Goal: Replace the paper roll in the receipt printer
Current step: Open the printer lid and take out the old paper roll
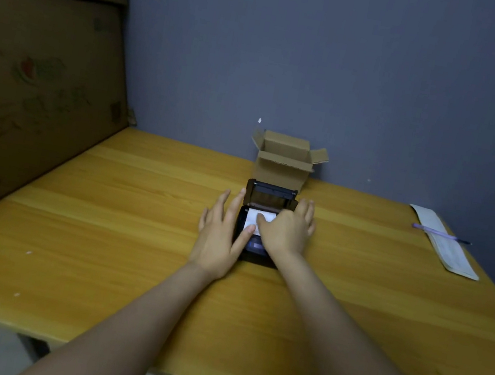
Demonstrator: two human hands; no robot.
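Observation:
A small black receipt printer [256, 251] sits mid-table with its lid [271, 193] swung up at the back. White paper [256, 215] shows in the open bay. My left hand [221, 232] rests against the printer's left side, fingers spread, thumb reaching onto the paper's edge. My right hand [286, 228] lies over the printer's right half, thumb on the white paper, fingers extended toward the lid. Whether the paper is a full roll is hidden by the hands.
An open small cardboard box [285, 161] stands just behind the printer against the grey wall. A notepad [446, 245] with a purple pen [440, 233] lies at the right table edge. Large cardboard cartons [36, 70] wall off the left side.

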